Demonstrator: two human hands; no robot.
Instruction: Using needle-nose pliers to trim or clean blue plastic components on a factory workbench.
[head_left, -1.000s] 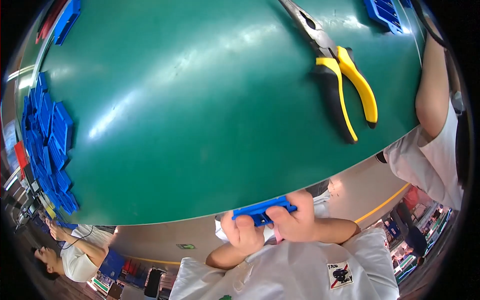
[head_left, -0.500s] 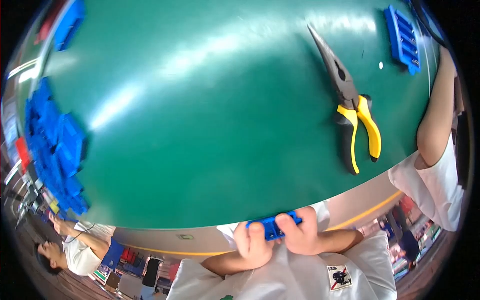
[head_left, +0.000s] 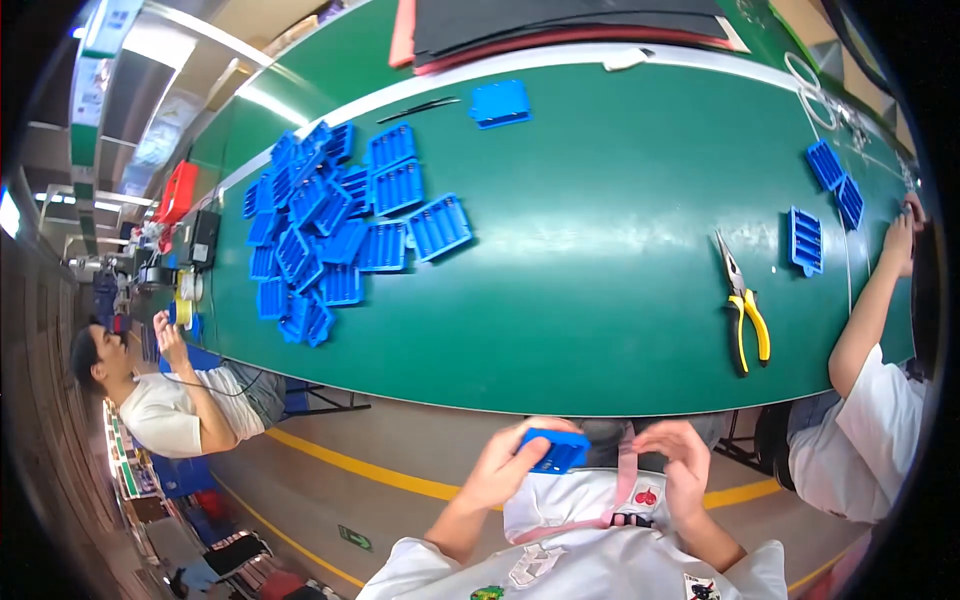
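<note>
My left hand [head_left: 503, 467] is closed around a blue plastic battery holder [head_left: 559, 452], with the thumb on its slotted face, just off the table's near edge. To the right, my right hand [head_left: 677, 462] is apart from the holder, its fingers loosely curled and nothing visible in them. On the green table, long-nose pliers [head_left: 738, 300] with yellow and black handles lie at the right. A heap of several similar blue battery holders [head_left: 335, 220] covers the left part of the table.
Single holders lie at the back [head_left: 500, 104] and by the right edge [head_left: 805, 241]. Black tweezers [head_left: 418, 109] lie behind the heap. Black sheets [head_left: 570, 30] rest at the far side. A person sits at the left; another person's arm [head_left: 868, 310] reaches in at the right.
The view has shifted to take in more of the table. My right hand has let go of the holder and moved right; my left hand keeps it, now tilted.
</note>
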